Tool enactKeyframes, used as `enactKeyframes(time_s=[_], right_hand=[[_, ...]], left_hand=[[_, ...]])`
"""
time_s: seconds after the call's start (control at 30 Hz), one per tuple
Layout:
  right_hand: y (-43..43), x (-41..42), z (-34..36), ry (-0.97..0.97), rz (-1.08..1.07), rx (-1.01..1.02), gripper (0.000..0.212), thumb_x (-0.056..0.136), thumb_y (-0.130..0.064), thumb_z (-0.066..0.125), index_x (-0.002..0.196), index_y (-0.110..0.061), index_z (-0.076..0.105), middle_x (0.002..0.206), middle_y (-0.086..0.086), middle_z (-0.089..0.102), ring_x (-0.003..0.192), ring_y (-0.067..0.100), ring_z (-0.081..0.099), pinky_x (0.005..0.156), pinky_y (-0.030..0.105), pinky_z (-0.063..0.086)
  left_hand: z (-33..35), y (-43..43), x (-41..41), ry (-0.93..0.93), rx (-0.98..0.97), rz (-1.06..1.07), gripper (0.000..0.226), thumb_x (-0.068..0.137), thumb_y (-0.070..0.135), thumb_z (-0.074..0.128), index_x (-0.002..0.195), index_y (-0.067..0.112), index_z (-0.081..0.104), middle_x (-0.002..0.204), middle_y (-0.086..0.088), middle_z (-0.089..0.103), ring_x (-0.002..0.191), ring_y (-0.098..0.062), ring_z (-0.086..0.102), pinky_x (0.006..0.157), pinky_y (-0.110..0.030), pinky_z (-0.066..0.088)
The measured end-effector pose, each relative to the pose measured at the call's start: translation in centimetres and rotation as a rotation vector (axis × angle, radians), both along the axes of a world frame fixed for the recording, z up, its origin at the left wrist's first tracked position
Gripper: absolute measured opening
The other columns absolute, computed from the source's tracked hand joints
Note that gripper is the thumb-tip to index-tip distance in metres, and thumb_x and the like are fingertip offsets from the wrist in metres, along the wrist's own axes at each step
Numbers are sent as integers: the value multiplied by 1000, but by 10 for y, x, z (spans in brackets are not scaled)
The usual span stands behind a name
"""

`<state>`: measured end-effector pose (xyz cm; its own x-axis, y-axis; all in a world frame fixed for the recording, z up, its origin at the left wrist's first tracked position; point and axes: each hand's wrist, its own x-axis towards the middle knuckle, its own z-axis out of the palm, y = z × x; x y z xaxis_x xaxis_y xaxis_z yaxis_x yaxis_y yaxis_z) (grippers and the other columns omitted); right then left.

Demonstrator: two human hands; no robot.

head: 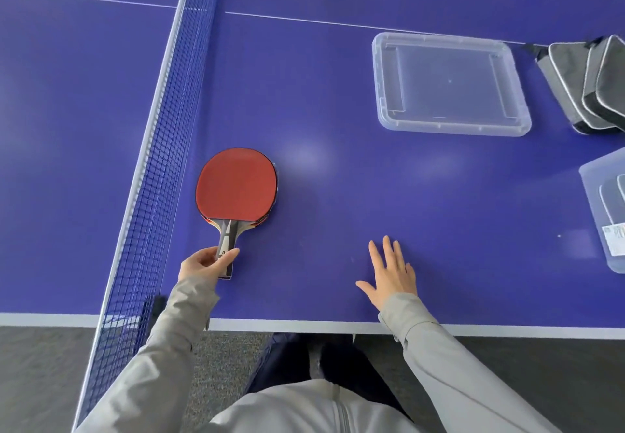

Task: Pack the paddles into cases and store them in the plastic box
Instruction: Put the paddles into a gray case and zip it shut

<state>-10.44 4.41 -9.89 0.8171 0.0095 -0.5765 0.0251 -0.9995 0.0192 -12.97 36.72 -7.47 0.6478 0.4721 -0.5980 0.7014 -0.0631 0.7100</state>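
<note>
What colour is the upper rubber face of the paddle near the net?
Red; the face of the paddle shows best in the head view.

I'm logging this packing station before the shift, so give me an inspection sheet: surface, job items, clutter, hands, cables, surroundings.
Surface: blue table-tennis table, white lines, net on the left.
Job's things: red paddle flat beside the net, seemingly topping a stack; grey cases overlapping at far right; clear plastic box at the right edge, more cases inside; empty clear lid or tray beyond, which unclear.
Clutter: nothing seen.
Hands: left hand grips the paddle's handle; right hand open, fingers spread, on the table.
Cables: nothing seen.
Surroundings: grey carpet below the table edge.
</note>
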Motion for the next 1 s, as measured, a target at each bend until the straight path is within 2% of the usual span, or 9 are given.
enactKeyframes(time_s=[0.1, 0.17, 0.3, 0.5, 0.6, 0.67, 0.73, 0.83, 1.0], right_hand=[[1, 1, 0, 6, -6, 0, 86, 90, -53, 50, 150, -25, -5, 158, 4, -16, 146, 26, -12, 116, 47, 19], [2, 1, 0, 9, -10, 2, 86, 90, -52, 50, 150, -25, -5, 158, 4, -15, 146, 26, -12, 116, 47, 18], [3, 1, 1, 5, -9, -9, 85, 90, -51, 50, 150, -25, -4, 159, 4, -14, 146, 26, -11, 116, 46, 19], [4, 1, 0, 7, -16, -15, 86, 90, -51, 51, 150, -25, -4, 159, 4, -14, 146, 26, -11, 115, 47, 20], [4, 2, -1, 18, -21, -14, 86, 90, -50, 52, 150, -24, -4, 159, 4, -14, 146, 27, -11, 115, 48, 20], [4, 3, 0, 23, -27, -11, 85, 90, -50, 51, 150, -25, -4, 159, 3, -14, 146, 26, -11, 115, 49, 18], [4, 2, 2, 17, -46, 0, 84, 91, -50, 50, 150, -26, -4, 159, 2, -13, 146, 25, -10, 116, 49, 16], [0, -4, 6, -2, -66, 31, 82, 91, -50, 49, 150, -27, -4, 159, 1, -11, 147, 24, -9, 116, 48, 14], [-25, -12, 18, -50, -127, 80, 80, 92, -51, 47, 150, -27, -2, 160, 0, -9, 147, 23, -8, 117, 46, 13]], left_hand=[[-2, 0, -1, 4, -2, -3, 35, 80, 28, 73, 106, 5, 67, 78, -6, 62, 62, -15, 52, 51, -24, 39], [-4, 1, -1, 2, -8, 4, 34, 81, 28, 73, 106, 5, 67, 72, -3, 59, 59, -12, 51, 50, -23, 38], [-9, 1, -3, 5, -33, 4, 35, 80, 28, 73, 106, 5, 66, 76, -2, 61, 60, -11, 52, 55, -27, 40], [-16, 3, -5, 20, -24, 2, 35, 75, 37, 76, 98, 12, 66, 72, 1, 61, 67, -15, 57, 55, -28, 40], [-18, 5, -5, 47, 4, -20, 41, 74, 42, 77, 100, 13, 66, 83, -3, 66, 74, -19, 60, 61, -33, 47], [-17, 6, -4, 75, 87, -77, 50, 74, 44, 76, 108, 11, 63, 101, -8, 64, 86, -22, 61, 74, -36, 51], [-13, 8, -4, 103, 195, -150, 60, 74, 42, 77, 120, 10, 57, 116, -9, 53, 98, -23, 56, 82, -36, 50], [-6, 8, -8, 171, 386, -410, 77, 72, 28, 80, 138, 14, 44, 133, -7, 36, 121, -23, 42, 96, -36, 44], [15, -12, -7, 86, 679, -526, 88, 72, 49, 74, 142, 11, 36, 146, -7, 35, 135, -28, 31, 107, -42, 29]])
